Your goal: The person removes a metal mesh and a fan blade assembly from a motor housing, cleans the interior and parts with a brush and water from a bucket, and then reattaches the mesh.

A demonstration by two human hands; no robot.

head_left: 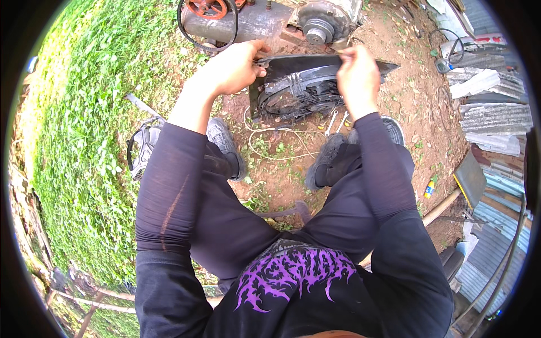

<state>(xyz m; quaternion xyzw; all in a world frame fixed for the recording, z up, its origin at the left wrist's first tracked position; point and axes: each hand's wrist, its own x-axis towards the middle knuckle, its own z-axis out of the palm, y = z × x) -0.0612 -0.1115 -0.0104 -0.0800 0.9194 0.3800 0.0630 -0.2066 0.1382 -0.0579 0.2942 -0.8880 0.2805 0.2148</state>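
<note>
A black housing with a flat flared panel and a dusty, ring-shaped assembly inside stands tilted on the ground between my feet. My left hand closes on its upper left corner, thumb and fingers on either side of the edge. At the upper right edge is my right hand, its fingers curled in a pinch and slightly blurred. What those fingers hold, if anything, I cannot make out. Two wrenches lie on the dirt just below the housing, beside my right shoe.
Beyond the housing sit a rusty tank with a belt and a machine with a pulley. A pale cord loops between my shoes. Corrugated sheets and a yellow bottle are at right; grass lies left.
</note>
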